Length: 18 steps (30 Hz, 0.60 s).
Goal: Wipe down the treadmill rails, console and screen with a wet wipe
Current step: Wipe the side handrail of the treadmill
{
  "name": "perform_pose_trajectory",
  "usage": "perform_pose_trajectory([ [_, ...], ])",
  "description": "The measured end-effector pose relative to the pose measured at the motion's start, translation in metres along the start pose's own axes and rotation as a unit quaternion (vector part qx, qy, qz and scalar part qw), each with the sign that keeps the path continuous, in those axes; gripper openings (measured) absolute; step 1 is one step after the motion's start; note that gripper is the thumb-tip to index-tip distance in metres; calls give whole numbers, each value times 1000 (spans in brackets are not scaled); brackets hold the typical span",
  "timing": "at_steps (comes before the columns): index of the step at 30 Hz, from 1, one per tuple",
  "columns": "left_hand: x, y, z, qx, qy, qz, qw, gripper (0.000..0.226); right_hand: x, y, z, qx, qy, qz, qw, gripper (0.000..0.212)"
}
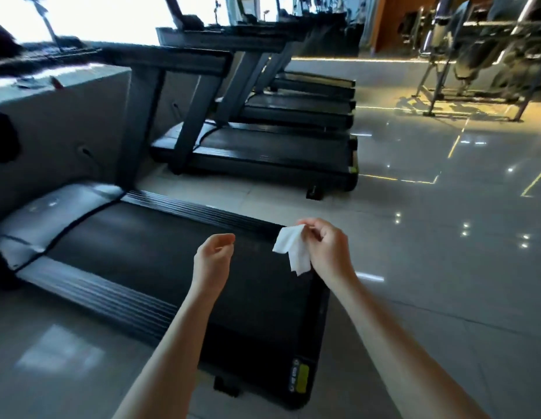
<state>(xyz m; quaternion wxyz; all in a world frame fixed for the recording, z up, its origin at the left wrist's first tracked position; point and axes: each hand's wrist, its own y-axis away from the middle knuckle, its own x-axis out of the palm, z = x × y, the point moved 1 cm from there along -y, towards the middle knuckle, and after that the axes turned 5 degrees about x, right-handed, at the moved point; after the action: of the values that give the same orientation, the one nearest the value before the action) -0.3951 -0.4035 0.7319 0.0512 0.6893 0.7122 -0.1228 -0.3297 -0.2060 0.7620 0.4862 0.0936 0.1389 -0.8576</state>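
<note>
We hold the wet wipe (291, 249) in the right hand (326, 243). Its grip pinches the sheet's upper edge between thumb and fingertips, so the rest hangs crumpled above the rear right corner of the treadmill (172, 252) deck. The left hand (213, 258) hovers near it but apart, its grip loosely curled around nothing.

We judge the wipe to be very light, limp and damp. It will likely cling to itself, fold under any push and drag a little on dry plastic, and it could tear on a sharp edge. A pinch at one edge is fine for carrying it but poor for wiping. We would take a free lower corner with the left hand, spread the sheet, then lay it flat under the fingers.

The handrail (169, 60) lies well ahead, toward the deck's front end. The console beyond it is too blurred to read.
</note>
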Motion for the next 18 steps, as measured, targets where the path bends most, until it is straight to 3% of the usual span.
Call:
perform_pose_trajectory([
  [4,-71,-28,-4,-4,10,-95,995,22,62,-22,48,-37,68,60,995,19],
  [10,-167,-76,-5,-1,30,-233,972,25,161,-61,115,-125,34,136,982,20],
  [14,-213,-104,-6,18,60,-319,946,23,214,-79,147,-59,-58,221,972,30],
  [18,-243,-121,-17,34,60,-369,927,36,249,-83,170,-18,-130,275,952,27],
])
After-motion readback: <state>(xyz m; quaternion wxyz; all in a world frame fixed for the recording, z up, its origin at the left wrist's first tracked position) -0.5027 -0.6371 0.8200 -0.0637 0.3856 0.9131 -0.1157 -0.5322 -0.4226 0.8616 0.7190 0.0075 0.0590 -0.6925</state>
